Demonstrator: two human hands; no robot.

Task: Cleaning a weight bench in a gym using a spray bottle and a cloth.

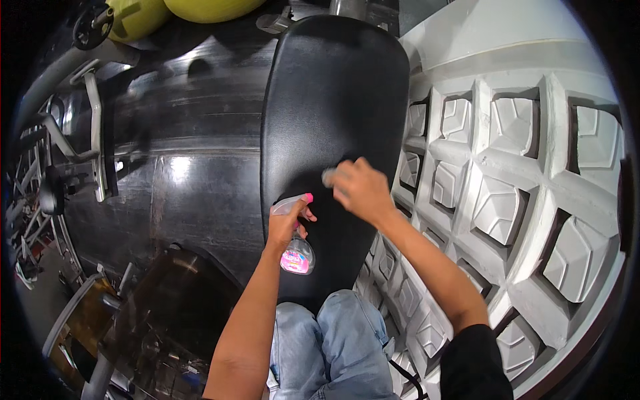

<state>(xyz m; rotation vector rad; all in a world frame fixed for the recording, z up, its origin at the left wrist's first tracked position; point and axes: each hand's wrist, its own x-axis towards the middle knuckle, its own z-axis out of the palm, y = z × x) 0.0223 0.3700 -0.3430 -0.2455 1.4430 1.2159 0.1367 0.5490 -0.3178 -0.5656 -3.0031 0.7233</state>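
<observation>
A long black padded bench cushion (330,110) stretches out in front of my knees. My left hand (290,222) grips the neck of a clear spray bottle (298,256) with a pink nozzle and a pink label, over the near left part of the cushion. To its right, my right hand (361,190) is above the cushion, its fingers closed on a small greyish item (328,177), perhaps a cloth; blur hides its exact kind.
A white wall of raised square blocks (505,200) runs close along the right. Grey metal gym-machine frames (95,130) stand at the left, a dark smoky panel (175,310) at the lower left. Yellow-green balls (210,7) lie beyond the black floor (200,200).
</observation>
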